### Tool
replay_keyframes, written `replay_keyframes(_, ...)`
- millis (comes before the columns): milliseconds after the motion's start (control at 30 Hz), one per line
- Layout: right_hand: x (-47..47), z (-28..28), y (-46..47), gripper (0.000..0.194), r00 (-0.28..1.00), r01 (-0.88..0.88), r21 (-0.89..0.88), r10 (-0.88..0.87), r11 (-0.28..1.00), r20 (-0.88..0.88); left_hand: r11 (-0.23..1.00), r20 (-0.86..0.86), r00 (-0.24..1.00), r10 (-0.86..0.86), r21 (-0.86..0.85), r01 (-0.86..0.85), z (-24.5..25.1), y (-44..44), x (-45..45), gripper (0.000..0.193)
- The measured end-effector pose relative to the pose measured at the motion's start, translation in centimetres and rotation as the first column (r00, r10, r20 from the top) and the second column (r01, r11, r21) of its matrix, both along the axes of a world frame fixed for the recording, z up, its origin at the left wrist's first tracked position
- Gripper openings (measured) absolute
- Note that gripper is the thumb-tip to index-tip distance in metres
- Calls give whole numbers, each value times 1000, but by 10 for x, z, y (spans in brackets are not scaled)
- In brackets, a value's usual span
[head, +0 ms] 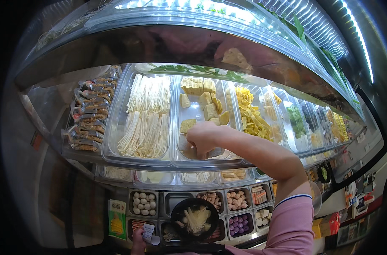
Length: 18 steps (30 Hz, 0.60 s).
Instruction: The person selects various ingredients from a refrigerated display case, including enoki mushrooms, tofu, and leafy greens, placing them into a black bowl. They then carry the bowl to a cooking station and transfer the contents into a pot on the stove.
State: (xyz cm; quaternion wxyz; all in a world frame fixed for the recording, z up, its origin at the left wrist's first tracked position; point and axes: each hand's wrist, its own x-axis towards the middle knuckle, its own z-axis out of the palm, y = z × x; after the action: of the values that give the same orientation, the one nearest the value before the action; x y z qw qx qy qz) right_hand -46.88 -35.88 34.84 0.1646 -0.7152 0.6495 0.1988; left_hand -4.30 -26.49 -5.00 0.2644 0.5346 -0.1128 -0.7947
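My right hand (pixel 202 136) reaches into a clear plastic tray (pixel 176 159) of tofu pieces. Its fingers point down, and what lies beneath them is hidden. A yellowish tofu slab (pixel 187 125) lies beside the knuckles, with more tofu blocks (pixel 210 111) behind. At the lower edge my left hand (pixel 138 239) holds a curled paper slip (pixel 149 235) bearing print. Right of it, a black bowl (pixel 177 228) with enoki mushrooms (pixel 194 220) and other pieces inside rests over the metal pans.
Enoki bundles (pixel 145 118) fill the tray to the left; yellow tofu-skin strips (pixel 252 114) lie to the right. A metal shelf edge (pixel 180 40) crosses above my hand. Nearer are steel pans of white balls (pixel 144 203) and purple balls (pixel 239 224). A green packet (pixel 117 220) lies left of the pans.
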Motion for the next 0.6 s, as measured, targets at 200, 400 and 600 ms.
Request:
replay_keyframes(200, 0, 1, 0, 25, 998, 6, -17, -5, 1000, 60, 1000, 27, 1000, 1, -28, 0, 12, 2, -4, 21)
replay_keyframes(400, -8, 41, 4, 24, 921, 279, -86, -240, 957, 307, 999, 40, 999, -19, -28, 20, 15, 1, -4, 19)
replay_keyframes(600, -28, 33, -3, 19, 899, 175, -340, -9, 924, 438, 1000, 61, 998, -23, -12, 23, 7, 0, 0, 13)
